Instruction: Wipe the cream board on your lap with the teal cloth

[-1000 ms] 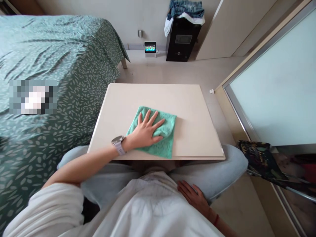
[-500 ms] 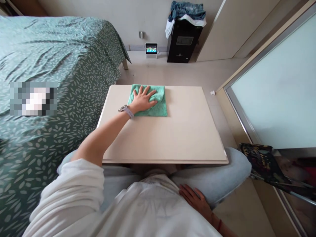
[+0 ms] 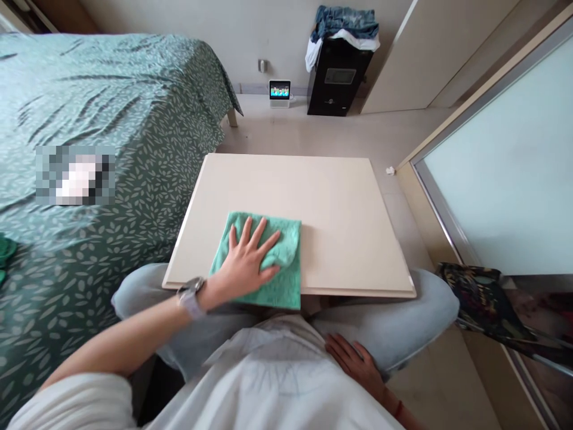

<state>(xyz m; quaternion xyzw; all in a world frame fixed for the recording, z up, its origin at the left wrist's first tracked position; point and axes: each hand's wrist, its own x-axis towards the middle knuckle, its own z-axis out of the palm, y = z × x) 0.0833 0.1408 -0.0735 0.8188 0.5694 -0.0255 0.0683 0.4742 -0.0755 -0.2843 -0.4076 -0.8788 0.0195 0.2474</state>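
Observation:
My left hand [image 3: 248, 258] lies flat with fingers spread on a green cloth [image 3: 286, 286], pressing it onto a cream tabletop [image 3: 340, 221]. The cloth is spread out, bunched a little under the thumb side, and its lower edge hangs over the table's near edge. A watch [image 3: 192, 292] is on the left wrist. On my thigh rests my right hand [image 3: 353, 361], fingers stretched out, with nothing in it and a red band on its wrist.
A bed [image 3: 147, 155] with a green leaf-patterned sheet stands left. Beyond the table are a small lit display [image 3: 280, 91] on the floor and a black cabinet [image 3: 335, 83] with folded jeans [image 3: 347, 22] on top. A frosted panel [image 3: 505, 173] stands right.
My left hand has slid the green cloth from the table's far edge toward me, to the near edge. The right hand has stayed on my thigh.

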